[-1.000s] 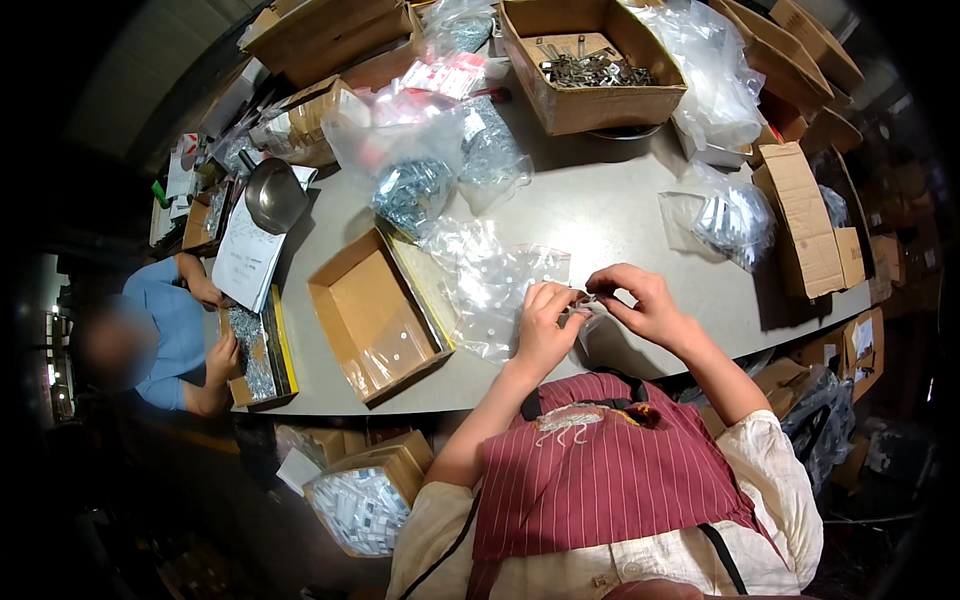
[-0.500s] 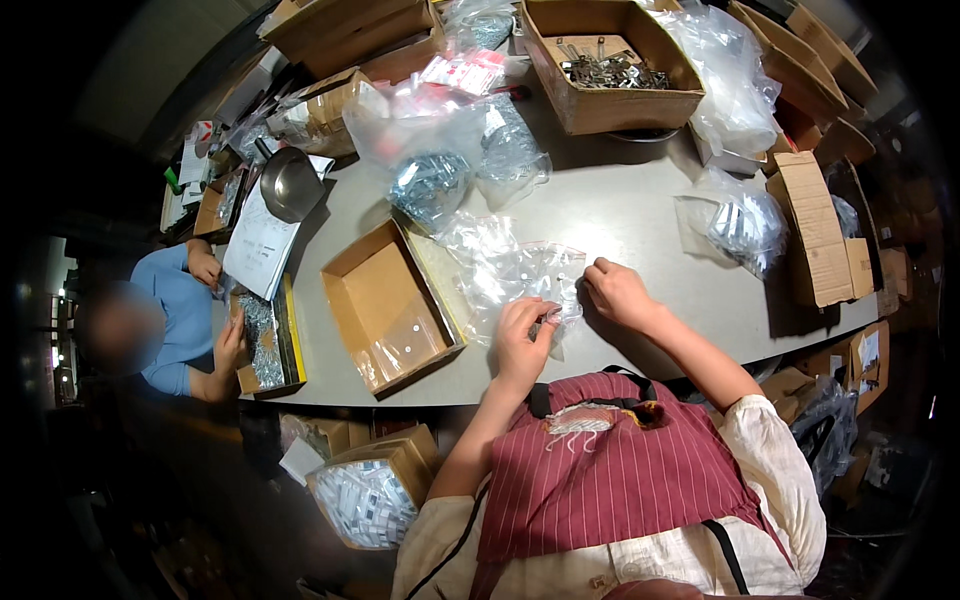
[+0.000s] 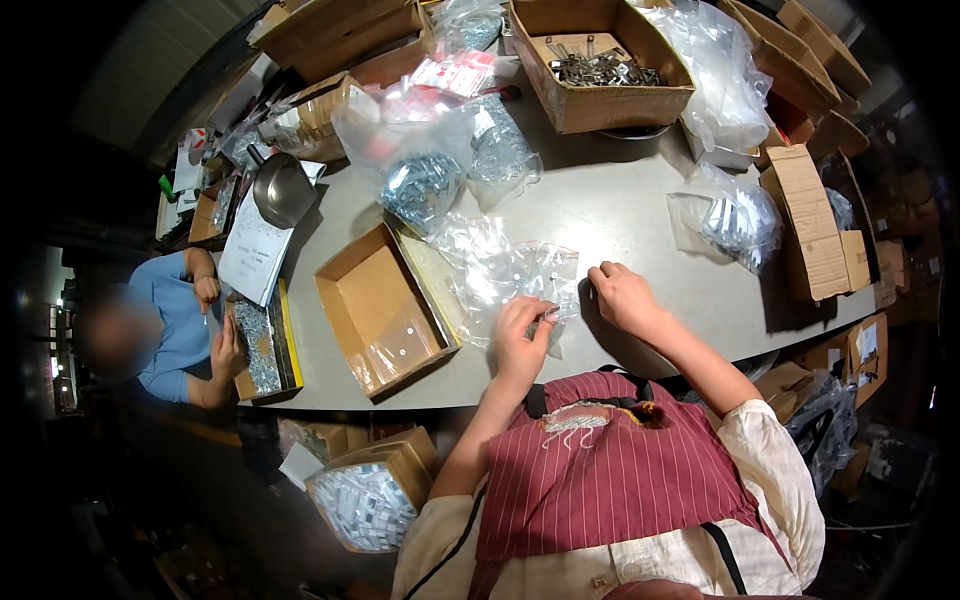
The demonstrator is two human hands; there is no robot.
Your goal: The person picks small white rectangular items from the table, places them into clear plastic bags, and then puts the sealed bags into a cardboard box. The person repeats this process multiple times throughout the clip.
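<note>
Clear plastic bags [image 3: 548,264] lie flat in front of me, some with small round holes and a reddish line along the top edge. My left hand [image 3: 523,335] is closed on the near part of one bag, thumb and fingers pinching the crumpled film. Beside the bag's right edge, my right hand [image 3: 627,299] rests low over the table with loosely bent fingers slightly apart; I see nothing in them. Left of the bags is an open cardboard box [image 3: 372,300] with clear film and small pale dots at its near end.
Bags of metal parts [image 3: 422,190] lie beyond the box, another bag [image 3: 740,225] at right. A carton of metal pieces [image 3: 625,105] stands at the back. At left, a co-worker [image 3: 175,320] handles parts by a tray [image 3: 292,345], near a metal scoop [image 3: 285,188].
My right hand has shifted slightly away from the bag's edge; my left keeps its pinch. The whole view has moved slightly. The co-worker's upper hand has moved down toward the tray.
</note>
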